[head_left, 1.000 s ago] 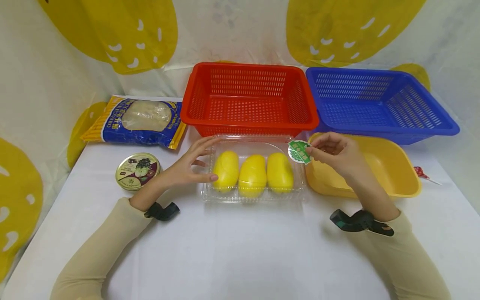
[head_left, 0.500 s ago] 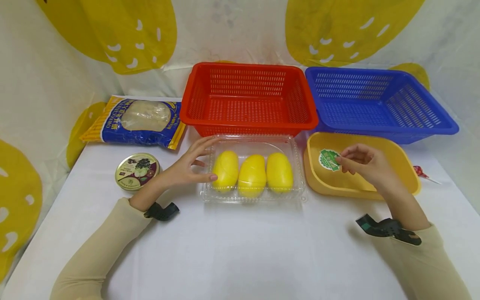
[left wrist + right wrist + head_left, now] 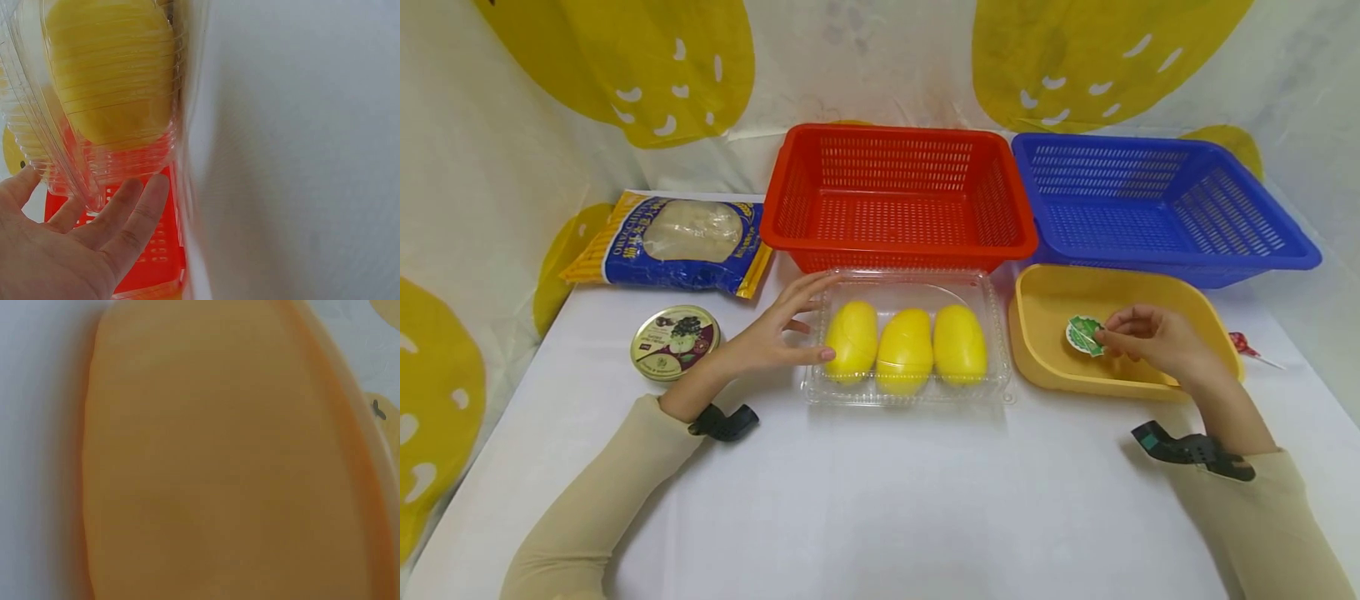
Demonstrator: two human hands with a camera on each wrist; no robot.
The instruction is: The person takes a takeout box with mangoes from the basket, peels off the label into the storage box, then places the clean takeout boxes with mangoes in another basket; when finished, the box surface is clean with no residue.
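Note:
A round green-and-white sticker [image 3: 1082, 335] is pinched between the thumb and fingers of my right hand [image 3: 1157, 337], over the inside of a yellow plastic basin [image 3: 1037, 300]. The right wrist view shows only the basin [image 3: 219, 450], blurred, with neither hand nor sticker in sight. My left hand [image 3: 778, 329] rests at the left side of a clear plastic box [image 3: 910, 283], its fingers spread and fairly straight. Inside the box lie three yellow mangoes [image 3: 905, 350]. Seen from the left wrist, the left hand's fingers [image 3: 147, 206] are against the box's end wall [image 3: 137, 164].
Behind the box stands a red basket [image 3: 895, 254], with a blue basket [image 3: 1150, 267] to its right. A pasta bag [image 3: 688, 233] and a round tin [image 3: 673, 342] are on the left. A red-wrapped lollipop [image 3: 1243, 344] lies right of the basin.
My right hand has carried the sticker rightward and slightly down, from the box's right edge to over the yellow basin. The left hand and the box have stayed put.

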